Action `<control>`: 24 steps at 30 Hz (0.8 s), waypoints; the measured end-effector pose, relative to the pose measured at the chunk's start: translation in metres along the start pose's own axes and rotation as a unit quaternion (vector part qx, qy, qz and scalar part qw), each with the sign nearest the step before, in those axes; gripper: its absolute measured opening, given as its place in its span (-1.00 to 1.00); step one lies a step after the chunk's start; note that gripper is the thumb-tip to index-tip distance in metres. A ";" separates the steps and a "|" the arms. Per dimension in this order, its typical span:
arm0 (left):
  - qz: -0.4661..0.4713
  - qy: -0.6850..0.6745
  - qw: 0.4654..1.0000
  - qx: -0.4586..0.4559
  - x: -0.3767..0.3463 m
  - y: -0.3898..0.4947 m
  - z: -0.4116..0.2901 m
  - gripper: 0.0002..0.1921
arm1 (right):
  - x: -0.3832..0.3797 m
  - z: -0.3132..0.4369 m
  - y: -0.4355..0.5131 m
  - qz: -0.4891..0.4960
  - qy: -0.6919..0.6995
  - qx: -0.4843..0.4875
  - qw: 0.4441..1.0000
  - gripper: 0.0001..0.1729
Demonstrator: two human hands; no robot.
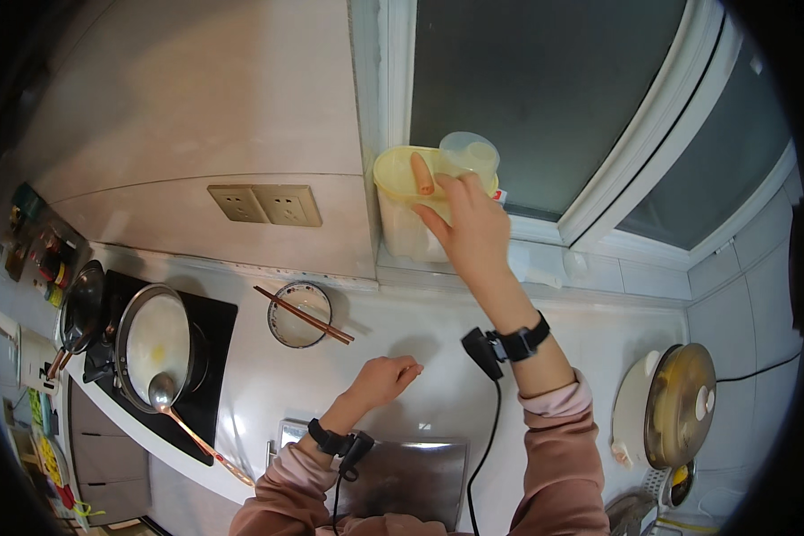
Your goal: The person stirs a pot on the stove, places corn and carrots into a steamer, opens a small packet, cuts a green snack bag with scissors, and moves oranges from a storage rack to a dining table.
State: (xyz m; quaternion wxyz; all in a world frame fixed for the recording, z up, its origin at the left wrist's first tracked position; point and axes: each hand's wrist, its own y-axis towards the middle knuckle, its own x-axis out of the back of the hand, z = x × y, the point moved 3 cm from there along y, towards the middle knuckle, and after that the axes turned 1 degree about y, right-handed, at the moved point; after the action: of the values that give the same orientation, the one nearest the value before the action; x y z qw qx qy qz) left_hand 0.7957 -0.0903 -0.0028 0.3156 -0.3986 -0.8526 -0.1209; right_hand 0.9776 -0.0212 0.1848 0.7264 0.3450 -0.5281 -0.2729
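My right hand [477, 231] reaches up to a yellow-lidded plastic storage container [412, 231] on the windowsill. Its thumb and forefinger are apart, close beside an orange piece, probably carrot or sausage [421, 173], which lies on the lid. A clear plastic cup [467, 149] stands on the same lid, just beyond my fingertips; whether they touch it is hidden. My left hand [380, 383] hovers over the white counter with fingers curled and nothing visible in it. Behind it on the counter stands a patterned bowl [301, 301], with brown chopsticks [305, 315] laid across its rim.
At left, a pan of whitish liquid [157, 342] sits on the black cooktop [218, 348], a metal ladle [201, 439] resting over its rim. A lidded electric pot [677, 409] stands at right. Below my hands is a metal sink cover [409, 479]. Cables hang from both wrist straps.
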 end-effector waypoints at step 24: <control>-0.145 0.299 0.926 -0.178 -0.041 0.216 -0.050 -0.35 | 0.010 -0.182 -0.200 0.191 -0.082 -0.145 0.967 -0.40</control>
State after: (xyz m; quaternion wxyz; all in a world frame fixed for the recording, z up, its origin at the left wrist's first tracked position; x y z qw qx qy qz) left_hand 1.0006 0.0030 0.0001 0.4590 -0.2655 -0.7315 -0.4287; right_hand 1.1479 -0.1130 -0.0047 0.7617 0.1053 -0.5966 -0.2298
